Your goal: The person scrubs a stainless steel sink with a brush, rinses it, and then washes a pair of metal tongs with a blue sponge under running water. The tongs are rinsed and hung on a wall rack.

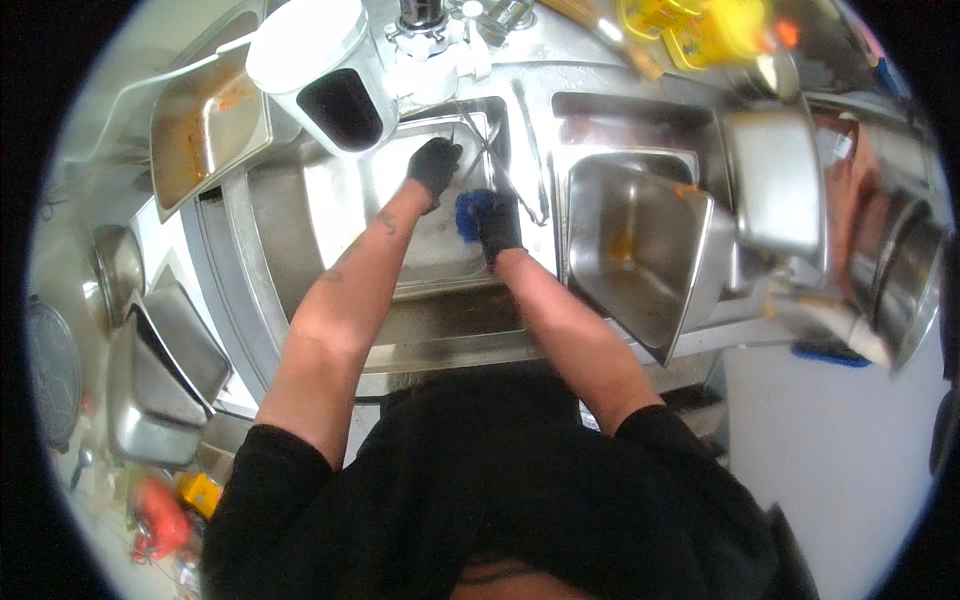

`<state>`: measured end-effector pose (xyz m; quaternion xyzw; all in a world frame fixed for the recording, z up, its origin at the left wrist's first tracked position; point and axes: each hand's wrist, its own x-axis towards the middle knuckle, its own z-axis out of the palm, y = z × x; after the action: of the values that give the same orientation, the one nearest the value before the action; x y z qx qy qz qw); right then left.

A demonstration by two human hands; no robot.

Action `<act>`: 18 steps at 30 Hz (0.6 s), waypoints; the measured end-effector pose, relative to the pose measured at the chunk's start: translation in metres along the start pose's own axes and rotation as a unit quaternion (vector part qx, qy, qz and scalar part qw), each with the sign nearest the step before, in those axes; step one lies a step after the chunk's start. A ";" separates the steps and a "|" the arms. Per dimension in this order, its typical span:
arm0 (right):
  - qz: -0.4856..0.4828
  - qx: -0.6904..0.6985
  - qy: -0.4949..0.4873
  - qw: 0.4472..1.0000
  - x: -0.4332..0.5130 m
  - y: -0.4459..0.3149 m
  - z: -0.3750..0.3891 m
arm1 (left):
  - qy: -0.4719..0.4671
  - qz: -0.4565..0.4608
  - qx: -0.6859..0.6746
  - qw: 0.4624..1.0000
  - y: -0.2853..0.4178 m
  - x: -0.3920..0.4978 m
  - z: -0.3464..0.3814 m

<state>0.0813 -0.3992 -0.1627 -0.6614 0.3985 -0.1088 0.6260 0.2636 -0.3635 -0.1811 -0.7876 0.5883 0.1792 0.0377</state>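
My left hand (pixel 435 171), in a black glove, is closed over the left sink basin (pixel 281 217), with the thin tip of what seems a metal utensil (pixel 453 132) rising from its fingers. My right hand (pixel 501 223), gloved too, holds a blue scrubbing pad (pixel 468 216) just right of and below the left. Beneath both lies a rectangular steel pan (pixel 442 259) in the basin. Long thin metal utensils, perhaps tongs (pixel 514 180), cross the pan's upper right corner and reach the sink divider; their exact shape is blurred.
A white bucket (pixel 307 37) stands at the basin's back left, beside a soiled steel pan (pixel 214 127). In the right basin leans a stained deep pan (pixel 637 225). More steel pans (pixel 776 180) are at the right, others (pixel 161 397) at the left. A wooden-handled brush (pixel 637 60) lies behind.
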 end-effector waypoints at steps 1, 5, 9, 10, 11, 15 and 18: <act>0.122 0.164 0.002 0.979 0.003 -0.007 -0.003 | 0.030 0.066 0.059 0.996 -0.004 0.005 0.008; 0.110 0.228 0.010 0.967 0.009 -0.017 -0.004 | 0.027 -0.076 -0.080 0.994 0.012 0.003 -0.001; -0.001 0.030 -0.003 1.000 0.018 -0.001 0.005 | 0.134 -0.106 -0.056 0.984 0.018 -0.023 -0.054; 0.000 0.045 -0.010 0.999 0.016 0.006 0.006 | 0.142 -0.140 -0.170 0.965 0.015 -0.024 -0.066; 0.031 0.012 -0.023 0.999 0.017 0.012 0.007 | 0.221 -0.102 -0.146 0.959 0.012 -0.025 -0.075; 0.090 0.141 0.001 0.986 0.015 0.021 0.011 | 0.302 -0.092 -0.072 0.946 -0.022 -0.020 -0.086; 0.132 0.376 0.001 0.917 0.015 0.008 0.011 | 0.341 0.002 -0.005 0.940 -0.050 -0.003 -0.076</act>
<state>0.0952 -0.3998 -0.1771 -0.3190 0.4125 -0.1676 0.8367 0.3282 -0.3660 -0.1172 -0.8004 0.5669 -0.0969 -0.1690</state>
